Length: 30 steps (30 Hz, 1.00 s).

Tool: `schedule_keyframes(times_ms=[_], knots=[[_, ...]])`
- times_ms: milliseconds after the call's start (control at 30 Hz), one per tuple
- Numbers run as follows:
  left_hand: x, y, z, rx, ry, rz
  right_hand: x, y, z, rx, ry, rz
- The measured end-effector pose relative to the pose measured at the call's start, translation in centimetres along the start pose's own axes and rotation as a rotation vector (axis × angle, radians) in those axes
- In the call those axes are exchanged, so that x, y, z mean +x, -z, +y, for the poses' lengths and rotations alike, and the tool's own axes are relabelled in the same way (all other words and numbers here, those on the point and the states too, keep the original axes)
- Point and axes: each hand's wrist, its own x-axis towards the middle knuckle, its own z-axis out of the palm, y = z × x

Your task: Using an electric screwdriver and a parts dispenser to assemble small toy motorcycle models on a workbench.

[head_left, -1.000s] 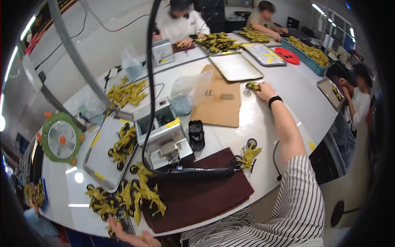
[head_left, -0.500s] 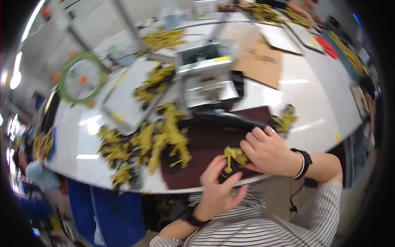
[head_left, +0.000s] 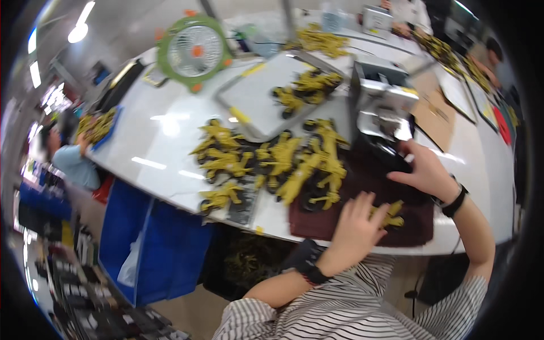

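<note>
Yellow piece sits on maroon cloth, prob for padding. Left hand fingers splayed at its edge, maybe steadying it. Right hand loosely parted near glossy black object, nothing gripped afaict.

A workroom with tube lights, spread around a green fan on a white table.
Behind the fan rises a pale wall; to its right stands a grey post. Left of the fan, the lights glow overhead, and lower on that side the room is bright and blurred. Well below it, blue panels stand under the table's edge, beige floor beside them.
</note>
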Motion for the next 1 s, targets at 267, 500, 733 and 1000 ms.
schedule_keyframes(times_ms=[267, 500, 733, 1000], knots=[[0.3, 0.8, -0.5, -0.04, -0.008, 0.013, -0.8, 0.4, -0.9, 0.297, 0.052, 0.23], [-0.3, 1.0, -1.8, -0.158, 0.02, -0.004, -6.7, 3.3, -5.4, 1.331, 0.225, 0.713], [2.8, 2.0, 1.8, 0.088, -0.05, -0.277, -10.7, 0.0, -4.0, 1.063, 0.115, 0.906], [4.2, 2.1, 1.5, -0.491, -0.015, 0.099, -11.6, -1.0, -0.9, 1.036, 0.097, 1.017]])
